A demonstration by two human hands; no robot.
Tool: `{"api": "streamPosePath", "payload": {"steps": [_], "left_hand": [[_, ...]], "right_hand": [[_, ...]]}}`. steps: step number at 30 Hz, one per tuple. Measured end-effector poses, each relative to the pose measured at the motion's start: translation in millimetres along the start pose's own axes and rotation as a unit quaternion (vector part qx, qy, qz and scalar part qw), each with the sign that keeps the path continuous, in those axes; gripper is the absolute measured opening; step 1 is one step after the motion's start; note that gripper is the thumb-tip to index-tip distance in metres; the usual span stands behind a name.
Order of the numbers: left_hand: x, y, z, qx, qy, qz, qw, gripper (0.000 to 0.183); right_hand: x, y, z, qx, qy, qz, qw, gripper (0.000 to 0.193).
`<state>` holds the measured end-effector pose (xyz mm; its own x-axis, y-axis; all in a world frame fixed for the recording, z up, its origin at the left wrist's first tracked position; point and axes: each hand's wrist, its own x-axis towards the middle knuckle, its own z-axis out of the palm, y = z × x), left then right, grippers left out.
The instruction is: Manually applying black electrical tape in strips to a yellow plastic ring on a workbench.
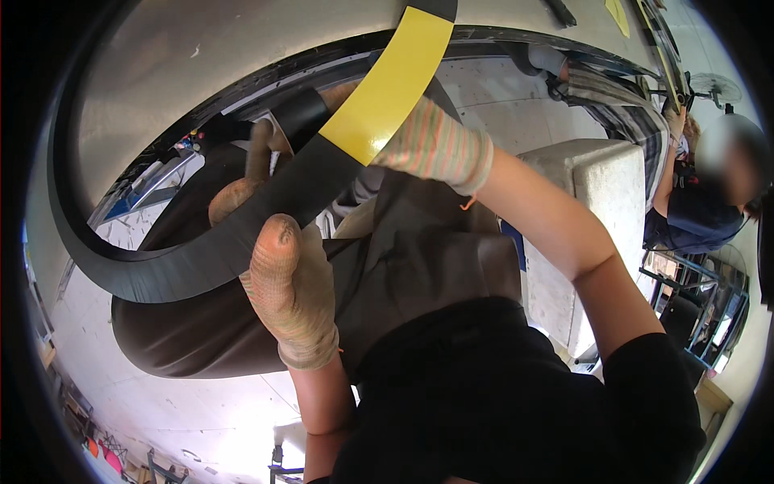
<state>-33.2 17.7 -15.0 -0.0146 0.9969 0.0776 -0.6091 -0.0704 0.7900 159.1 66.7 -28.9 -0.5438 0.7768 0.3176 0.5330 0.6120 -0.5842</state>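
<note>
A long, curved flat band, black with a glossy yellow section point(391, 85), loops across the front of me, its black part point(181, 270) sweeping round to the left. My left hand point(294, 294), in a striped knit glove with orange-brown fingertips, grips the black part. Its thumb lies on the near side and fingers show past the far edge. Wearing a matching glove, my right hand point(439, 149) is closed around the band from beneath the yellow section, which hides most of its fingers. Close by the left fingers is a black piece with a pale edge point(298, 119), partly covered.
A grey metal-topped worktable point(242, 36) with a dark rim lies ahead. Dark brown cloth point(435, 250) covers my lap. To my right stands a pale block-like box point(601, 181). Another person point(697, 210) sits at the far right, near a fan point(713, 85).
</note>
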Motion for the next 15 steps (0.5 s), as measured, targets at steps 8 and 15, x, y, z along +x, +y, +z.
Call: {"api": "streamPosePath", "payload": {"steps": [8,15], "left_hand": [[-8,13,15,-0.105,0.063,-0.084,0.989,0.058],[-14,8,9,-0.125,0.081,-0.076,0.986,0.043]], "right_hand": [[-56,-4,-27,0.641,-0.026,0.253,0.724,0.040],[29,-88,-100,0.464,-0.027,0.382,0.799,0.045]]}}
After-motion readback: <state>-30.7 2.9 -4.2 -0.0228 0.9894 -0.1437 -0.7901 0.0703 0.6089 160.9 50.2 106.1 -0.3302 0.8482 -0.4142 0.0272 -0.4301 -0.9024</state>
